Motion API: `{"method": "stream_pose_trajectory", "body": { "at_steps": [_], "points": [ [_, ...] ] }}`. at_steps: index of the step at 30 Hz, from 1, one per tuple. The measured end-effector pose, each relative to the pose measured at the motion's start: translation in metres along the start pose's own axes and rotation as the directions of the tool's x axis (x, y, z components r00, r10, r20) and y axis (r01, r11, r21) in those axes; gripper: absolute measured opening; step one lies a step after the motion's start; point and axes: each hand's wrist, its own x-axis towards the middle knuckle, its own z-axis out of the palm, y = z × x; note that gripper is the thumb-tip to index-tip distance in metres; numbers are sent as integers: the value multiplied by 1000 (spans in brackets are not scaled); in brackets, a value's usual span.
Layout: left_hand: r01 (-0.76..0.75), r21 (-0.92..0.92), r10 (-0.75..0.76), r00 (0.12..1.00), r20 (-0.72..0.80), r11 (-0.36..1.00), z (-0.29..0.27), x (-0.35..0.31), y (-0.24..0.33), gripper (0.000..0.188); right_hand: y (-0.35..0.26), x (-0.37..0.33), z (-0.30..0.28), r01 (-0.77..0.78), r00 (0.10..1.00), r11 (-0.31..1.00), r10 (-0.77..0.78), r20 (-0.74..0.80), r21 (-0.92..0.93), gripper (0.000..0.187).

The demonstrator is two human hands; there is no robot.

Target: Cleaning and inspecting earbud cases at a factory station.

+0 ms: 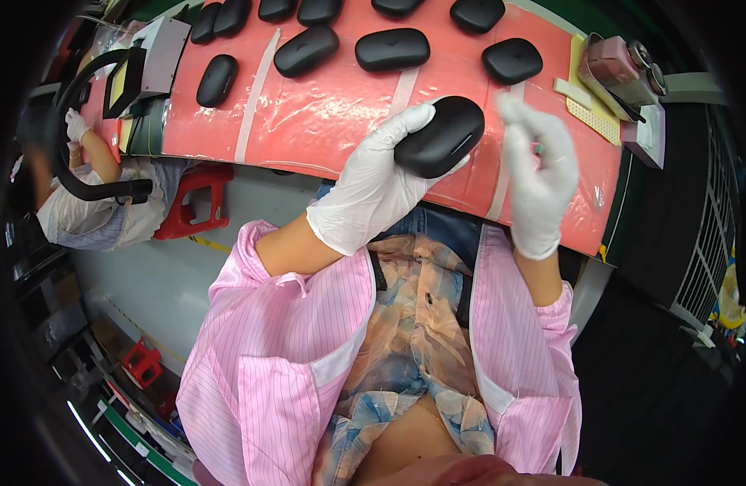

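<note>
A smooth black oval case (442,138), like a hard pouch with rounded ends, is gripped in my left hand (381,174), which wears a white glove. My thumb lies over the near left end and the other fingers go underneath, mostly hidden. Just right of the case and apart from it is my right hand (541,174), also white-gloved and raised above the mat. Its fingers are curled and their tips are blurred. A tiny green spot shows between them; I cannot make out what it is.
Several similar black cases (392,50) lie across the far part of the pink mat (308,130). At the far right stand metal-topped jars (620,61) beside a yellow pad (593,121). A black curved tube (89,190) and another person's gloved hand (76,125) are at left, near a red stool (198,202).
</note>
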Motion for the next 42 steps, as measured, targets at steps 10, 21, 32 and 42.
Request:
{"method": "stream_pose_trajectory", "body": {
  "at_steps": [10, 21, 32, 42],
  "points": [
    [372, -77, -349, 913, 211, 925, -17, -1, 7, 30, 4, -8, 4, -1, 997, 991, -9, 76, 133, 26],
    [-593, 802, 444, 702, 556, -67, -4, -2, -7, 77, 13, -11, 5, -517, 856, 659, 395, 334, 546, 33],
    [-621, 661, 434, 502, 748, -421, 5, -10, 4, 74, -14, -20, 18, 291, 954, 931, -299, -7, -220, 39],
    [-517, 643, 422, 488, 764, -565, 3, -16, 4, 75, -21, -28, 13, 351, 936, 895, -346, 68, -276, 38]
  ]
}}
